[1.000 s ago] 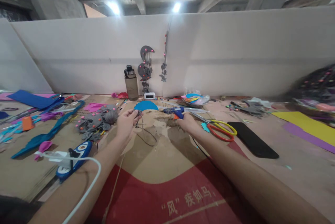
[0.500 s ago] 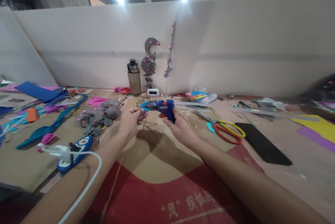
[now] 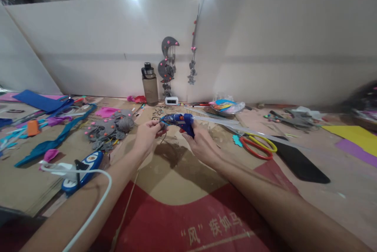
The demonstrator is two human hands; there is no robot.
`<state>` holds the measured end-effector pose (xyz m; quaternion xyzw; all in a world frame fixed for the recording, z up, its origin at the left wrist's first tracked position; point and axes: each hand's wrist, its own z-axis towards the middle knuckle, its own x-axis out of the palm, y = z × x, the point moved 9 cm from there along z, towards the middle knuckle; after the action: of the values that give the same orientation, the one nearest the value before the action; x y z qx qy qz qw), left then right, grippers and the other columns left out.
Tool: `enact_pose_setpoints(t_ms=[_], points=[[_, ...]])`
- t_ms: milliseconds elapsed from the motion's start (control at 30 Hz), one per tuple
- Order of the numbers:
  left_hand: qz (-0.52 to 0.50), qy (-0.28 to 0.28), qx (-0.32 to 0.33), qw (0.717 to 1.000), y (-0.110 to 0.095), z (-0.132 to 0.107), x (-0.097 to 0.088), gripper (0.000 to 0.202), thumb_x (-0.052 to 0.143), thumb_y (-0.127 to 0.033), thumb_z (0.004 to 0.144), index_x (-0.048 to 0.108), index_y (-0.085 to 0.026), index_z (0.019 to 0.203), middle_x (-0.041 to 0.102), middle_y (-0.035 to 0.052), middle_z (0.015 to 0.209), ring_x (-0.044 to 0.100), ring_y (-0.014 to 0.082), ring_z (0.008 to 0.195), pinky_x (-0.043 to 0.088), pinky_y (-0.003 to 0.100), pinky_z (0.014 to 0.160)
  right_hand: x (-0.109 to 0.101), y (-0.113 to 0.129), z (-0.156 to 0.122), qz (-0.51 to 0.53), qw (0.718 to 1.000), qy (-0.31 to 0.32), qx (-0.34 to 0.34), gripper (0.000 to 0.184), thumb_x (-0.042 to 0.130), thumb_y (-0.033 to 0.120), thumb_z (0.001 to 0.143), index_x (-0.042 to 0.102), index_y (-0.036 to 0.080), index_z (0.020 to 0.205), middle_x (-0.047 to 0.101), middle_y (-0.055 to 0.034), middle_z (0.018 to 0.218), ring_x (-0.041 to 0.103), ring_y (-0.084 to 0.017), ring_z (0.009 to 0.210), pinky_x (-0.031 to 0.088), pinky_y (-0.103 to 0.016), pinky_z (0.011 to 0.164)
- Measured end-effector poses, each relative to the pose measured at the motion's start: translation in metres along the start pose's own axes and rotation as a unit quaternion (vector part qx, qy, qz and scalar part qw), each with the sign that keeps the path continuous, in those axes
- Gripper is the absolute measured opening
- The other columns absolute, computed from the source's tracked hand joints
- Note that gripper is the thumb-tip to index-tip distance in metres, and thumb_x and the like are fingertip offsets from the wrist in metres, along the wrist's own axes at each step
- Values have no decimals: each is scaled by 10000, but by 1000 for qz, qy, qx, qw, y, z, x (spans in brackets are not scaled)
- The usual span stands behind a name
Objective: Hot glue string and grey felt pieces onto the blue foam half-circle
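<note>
My right hand point(image 3: 202, 142) is wrapped round the handle of a blue hot glue gun point(image 3: 179, 119), its nozzle pointing left. A long clear glue stick point(image 3: 215, 120) sticks out of the gun's back end and reaches far to the right. My left hand point(image 3: 147, 134) is closed in a pinch right at the nozzle. From its fingertips hangs a thin grey cord point(image 3: 163, 138); a small piece between the fingers is mostly hidden. Both hands are above the cardboard point(image 3: 165, 189) on the table.
Scissors point(image 3: 256, 146) and a black phone-like slab point(image 3: 297, 161) lie right. Left are grey felt pieces with yarn point(image 3: 112, 126), a blue-white tool point(image 3: 84, 171) and a white cable point(image 3: 107, 181). A bottle point(image 3: 150, 87) and small clock point(image 3: 171, 101) stand behind; felt moons point(image 3: 168, 59) hang there.
The glue gun has tipped and shifted slightly left, its nozzle closer against the left fingertips. Its glue stick now slants down to the right across the scissors and black slab. The view has shifted slightly.
</note>
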<state>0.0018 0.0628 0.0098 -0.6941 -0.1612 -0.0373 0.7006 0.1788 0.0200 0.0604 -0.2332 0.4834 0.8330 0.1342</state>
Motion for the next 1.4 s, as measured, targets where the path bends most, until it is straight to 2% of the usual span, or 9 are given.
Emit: enact_pose_setpoints(t_ms=[167, 367, 633, 833, 1067, 1400], points=[[-4, -2, 0, 1000, -1, -2, 1, 188, 770, -202, 576, 624, -105, 645, 653, 46, 645, 651, 150, 594, 515, 299, 687, 1, -3, 0, 9, 1000, -2, 4, 266, 485, 281, 837, 529, 208, 1089, 627, -71, 958, 554, -206, 840, 395, -345, 778], [11, -2, 0, 1000, -1, -1, 1, 162, 742, -205, 602, 649, -100, 684, 669, 64, 648, 654, 151, 602, 510, 270, 655, 0, -5, -1, 29, 999, -14, 16, 250, 511, 268, 814, 545, 219, 1057, 621, -65, 930, 540, -203, 824, 392, -353, 789], [16, -5, 12, 1000, 1, 4, -4, 163, 732, -212, 604, 648, -100, 687, 674, 64, 667, 660, 148, 607, 522, 263, 662, 0, -9, -1, -5, 1000, -11, 25, 260, 494, 268, 821, 543, 223, 1073, 618, -85, 941, 544, -221, 833, 394, -374, 773], [9, -11, 16, 1000, -3, 4, -5, 166, 735, -199, 600, 633, -94, 680, 674, 72, 694, 664, 161, 618, 532, 298, 690, 1, -15, -2, -30, 999, -17, 37, 276, 498, 259, 826, 554, 210, 1091, 626, -102, 940, 557, -229, 813, 408, -393, 771], [10, -1, 19, 1000, -5, 4, -4, 210, 752, -215, 580, 629, -92, 699, 671, 53, 708, 661, 144, 624, 533, 285, 701, 3, -16, -3, -83, 995, 8, 49, 308, 448, 264, 866, 508, 201, 1162, 634, -103, 1001, 586, -221, 872, 433, -354, 780], [8, -4, 35, 999, -11, 2, -5, 200, 744, -229, 601, 654, -96, 720, 673, 48, 707, 652, 129, 637, 539, 269, 711, 1, -13, -4, -116, 992, 2, 40, 306, 447, 256, 861, 501, 188, 1155, 629, -108, 1002, 581, -213, 865, 424, -335, 767]])
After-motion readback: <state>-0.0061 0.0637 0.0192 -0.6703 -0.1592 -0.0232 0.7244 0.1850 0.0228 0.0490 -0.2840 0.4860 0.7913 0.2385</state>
